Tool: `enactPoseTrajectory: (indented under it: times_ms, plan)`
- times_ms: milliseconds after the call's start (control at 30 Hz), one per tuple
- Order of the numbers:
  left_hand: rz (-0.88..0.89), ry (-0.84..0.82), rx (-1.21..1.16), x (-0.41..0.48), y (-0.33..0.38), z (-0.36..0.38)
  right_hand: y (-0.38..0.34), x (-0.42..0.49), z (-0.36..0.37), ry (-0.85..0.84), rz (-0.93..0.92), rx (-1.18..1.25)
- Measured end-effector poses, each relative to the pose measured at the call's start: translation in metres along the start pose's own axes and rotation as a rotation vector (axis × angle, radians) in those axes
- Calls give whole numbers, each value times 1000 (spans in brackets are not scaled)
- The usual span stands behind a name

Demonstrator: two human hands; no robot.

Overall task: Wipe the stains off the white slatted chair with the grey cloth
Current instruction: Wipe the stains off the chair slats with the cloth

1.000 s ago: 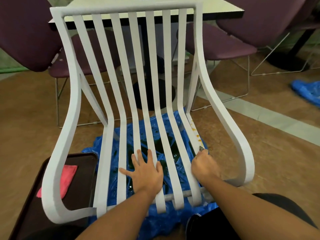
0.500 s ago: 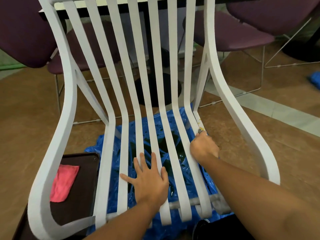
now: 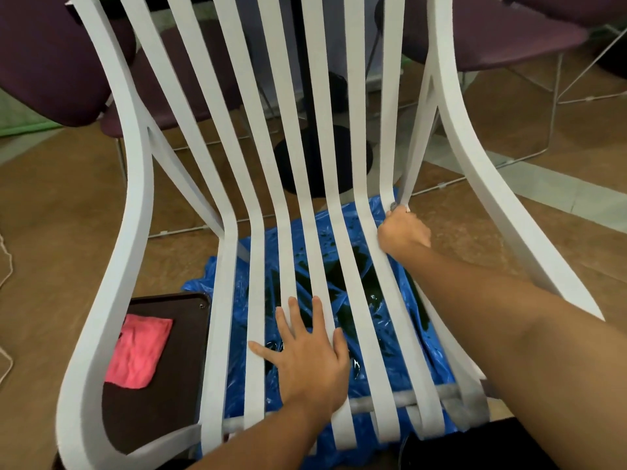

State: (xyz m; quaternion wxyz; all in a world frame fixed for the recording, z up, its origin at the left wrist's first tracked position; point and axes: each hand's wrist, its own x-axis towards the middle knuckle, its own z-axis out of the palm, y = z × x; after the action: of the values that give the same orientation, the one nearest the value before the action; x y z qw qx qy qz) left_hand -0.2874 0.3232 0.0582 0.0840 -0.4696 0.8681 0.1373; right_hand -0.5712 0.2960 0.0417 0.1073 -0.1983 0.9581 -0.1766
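The white slatted chair [image 3: 137,171] stands on the brown floor directly in front of the person. Its long narrow slats run down the back, bend, and continue forward as the seat, inside a thick curved frame on both sides. The paint looks matte and a little rough.

The left hand [image 3: 308,364] lies flat on the middle seat slats with the fingers straight and spread apart. The right hand [image 3: 403,234] is closed into a fist around the grey cloth [image 3: 393,206], and only a small grey piece shows above the knuckles. It presses the cloth on the outermost right slat, at the bend between seat and back.

Under the chair a blue plastic sheet [image 3: 439,364] is spread, with dark green wet patches on it. Left of the chair a dark tray [image 3: 183,351] is on the floor, and a pink cloth [image 3: 139,351] lies flat in it. Purple chairs [image 3: 51,62] stand behind.
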Motion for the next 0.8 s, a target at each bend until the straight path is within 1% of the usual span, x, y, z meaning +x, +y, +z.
enactPoseTrajectory:
  times_ms: [200, 500, 800]
  plan:
    - [-8, -21, 4, -1, 1, 0, -11, 23, 4, -43, -18, -11]
    - [-15, -22, -9, -2, 2, 0, -7, 26, 7, -20, -43, 8]
    - [-10, -3, 22, -2, 3, 0, -2, 24, 10, 1, -8, 11]
